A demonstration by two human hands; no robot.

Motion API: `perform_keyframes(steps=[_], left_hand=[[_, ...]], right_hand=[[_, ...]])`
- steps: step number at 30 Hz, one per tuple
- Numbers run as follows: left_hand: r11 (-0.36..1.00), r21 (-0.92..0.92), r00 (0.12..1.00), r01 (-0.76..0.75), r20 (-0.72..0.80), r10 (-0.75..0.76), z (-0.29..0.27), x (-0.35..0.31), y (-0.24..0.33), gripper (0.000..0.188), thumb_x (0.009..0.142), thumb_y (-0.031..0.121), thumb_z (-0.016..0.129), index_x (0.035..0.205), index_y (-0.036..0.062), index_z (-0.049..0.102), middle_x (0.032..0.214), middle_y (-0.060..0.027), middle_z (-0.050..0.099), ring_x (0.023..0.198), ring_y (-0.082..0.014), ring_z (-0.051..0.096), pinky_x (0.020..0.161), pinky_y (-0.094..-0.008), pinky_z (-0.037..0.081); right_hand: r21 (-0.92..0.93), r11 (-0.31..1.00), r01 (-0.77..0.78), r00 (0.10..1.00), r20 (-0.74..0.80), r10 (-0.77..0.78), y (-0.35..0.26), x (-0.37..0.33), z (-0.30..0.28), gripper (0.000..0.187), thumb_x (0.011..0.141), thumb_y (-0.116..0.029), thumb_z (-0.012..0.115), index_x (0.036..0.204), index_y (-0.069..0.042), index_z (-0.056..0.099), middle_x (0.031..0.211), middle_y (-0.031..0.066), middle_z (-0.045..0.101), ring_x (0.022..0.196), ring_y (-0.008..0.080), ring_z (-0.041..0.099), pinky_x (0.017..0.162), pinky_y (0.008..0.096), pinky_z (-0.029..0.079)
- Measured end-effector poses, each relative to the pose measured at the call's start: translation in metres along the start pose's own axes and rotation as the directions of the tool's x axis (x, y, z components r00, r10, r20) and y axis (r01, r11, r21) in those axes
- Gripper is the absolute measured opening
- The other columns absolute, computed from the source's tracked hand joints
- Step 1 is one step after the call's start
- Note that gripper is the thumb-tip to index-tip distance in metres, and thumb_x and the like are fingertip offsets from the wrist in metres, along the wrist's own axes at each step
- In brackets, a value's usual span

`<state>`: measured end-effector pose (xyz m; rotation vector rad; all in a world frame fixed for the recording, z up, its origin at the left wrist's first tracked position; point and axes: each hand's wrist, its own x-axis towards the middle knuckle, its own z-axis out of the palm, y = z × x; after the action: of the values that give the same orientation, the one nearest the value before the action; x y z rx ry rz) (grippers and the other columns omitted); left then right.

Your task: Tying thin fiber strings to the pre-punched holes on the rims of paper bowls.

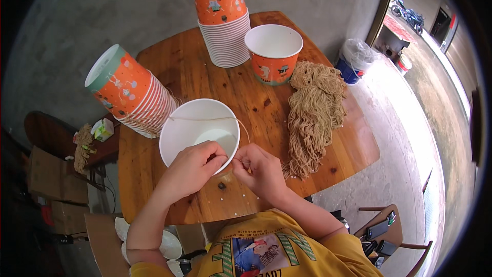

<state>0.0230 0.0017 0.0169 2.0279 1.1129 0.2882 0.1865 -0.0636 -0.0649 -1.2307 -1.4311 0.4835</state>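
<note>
One bucket (180, 132), mouth upward, cord (205, 119) sideways across

I'm standing in what looks like a small, makeshift workroom. The wall (148, 7) is bare grey concrete, and a varnished wooden desk (264, 123) carries nested stacks of printed paper buckets (223, 33) beside a thick hank of tan cord (316, 118). Cardboard boxes (54, 177) crowd the left; to the right it opens onto daylight and a parked motorcycle (407, 16).
</note>
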Motion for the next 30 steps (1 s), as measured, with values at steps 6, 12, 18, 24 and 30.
perform_keyframes(steps=[6,12,18,24,30], left_hand=[[0.991,0.059,0.981,-0.116,-0.147,0.124,-0.001,0.001,-0.005,0.013,0.091,0.014,0.057,0.09,0.001,0.055,0.088,-0.0105,0.058,0.075,-0.0241,0.058,0.068,-0.033,0.047],[0.969,-0.218,0.988,-0.116,-0.123,0.091,0.003,0.006,0.0,0.011,0.093,0.011,0.057,0.089,0.0014,0.053,0.089,-0.0039,0.054,0.074,-0.0118,0.052,0.065,-0.0267,0.046],[0.894,-0.442,0.997,-0.075,-0.057,0.055,0.003,0.008,-0.007,0.01,0.092,0.008,0.057,0.098,0.0027,0.052,0.093,-0.002,0.055,0.083,-0.0081,0.053,0.071,-0.0249,0.046],[0.781,-0.624,0.989,-0.003,0.111,0.093,0.0,0.013,-0.014,0.028,0.09,0.004,0.06,0.116,0.0034,0.049,0.098,-0.0028,0.057,0.09,-0.0091,0.056,0.081,-0.0253,0.048],[0.785,-0.604,0.982,0.133,0.186,-0.023,0.002,0.021,-0.01,0.028,0.089,0.005,0.06,0.116,0.0013,0.054,0.1,-0.0052,0.061,0.089,-0.0097,0.057,0.081,-0.0257,0.048]], right_hand=[[0.111,0.987,-0.112,0.991,0.082,0.104,0.001,0.0,-0.005,0.012,0.086,-0.007,0.068,0.094,-0.004,0.06,0.063,0.0026,0.052,0.052,0.0065,0.046,0.051,0.0221,0.041],[0.028,0.997,-0.074,0.984,0.164,0.068,-0.007,0.017,-0.016,0.021,0.088,-0.014,0.066,0.106,-0.009,0.055,0.055,0.007,0.05,0.047,0.0172,0.05,0.047,0.0294,0.041],[0.139,0.979,-0.152,0.969,0.215,0.12,-0.002,0.024,-0.008,0.012,0.091,-0.012,0.065,0.096,-0.005,0.057,0.053,-0.0011,0.044,0.05,0.0055,0.043,0.048,0.0241,0.037],[0.524,0.734,-0.433,0.893,0.361,0.269,-0.009,0.029,-0.008,0.006,0.095,-0.014,0.06,0.092,-0.008,0.061,0.072,-0.0104,0.051,0.062,-0.0017,0.039,0.055,0.0174,0.032],[0.468,0.75,-0.466,0.86,0.439,0.26,-0.007,0.034,-0.02,0.012,0.097,-0.019,0.058,0.097,-0.008,0.06,0.079,-0.0081,0.056,0.064,-0.0007,0.044,0.056,0.018,0.036]])
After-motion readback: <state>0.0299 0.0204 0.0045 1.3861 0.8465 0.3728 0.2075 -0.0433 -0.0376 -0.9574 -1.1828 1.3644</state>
